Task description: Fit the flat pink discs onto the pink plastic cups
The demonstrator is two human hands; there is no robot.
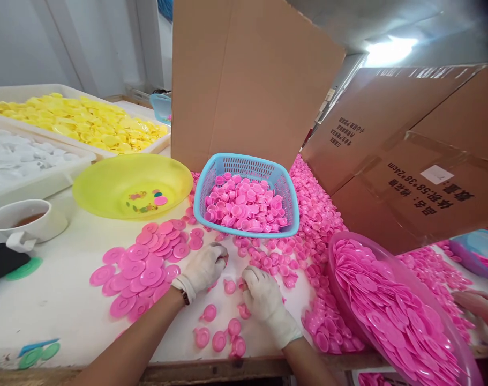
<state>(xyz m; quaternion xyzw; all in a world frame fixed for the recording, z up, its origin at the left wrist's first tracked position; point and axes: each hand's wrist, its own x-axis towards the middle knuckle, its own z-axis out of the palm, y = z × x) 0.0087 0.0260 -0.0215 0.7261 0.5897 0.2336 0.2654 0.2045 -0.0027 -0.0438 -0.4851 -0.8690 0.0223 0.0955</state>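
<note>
My left hand [205, 265], in a white glove, is curled closed just in front of the blue basket [247, 232]. A bit of pink shows at its fingertips, mostly hidden by the fingers. To its right, my gloved right hand [265, 300] pinches a small pink toy cup [241, 285], only partly visible. Several loose pink toy cups [219, 341] with little handles lie on the white table below and between my hands. Pink toy saucers [141, 271] are spread in an overlapping pile left of my left hand. More pink cups fill the basket.
A pink basin of saucers [392, 305] leans at right, beside a heap of pink cups [314, 214]. Cardboard boxes [388, 155] stand behind. At left are a yellow bowl [107, 185], a white mug [46, 220] and trays of yellow pieces [87, 120]. Another person's hand [480, 305] shows far right.
</note>
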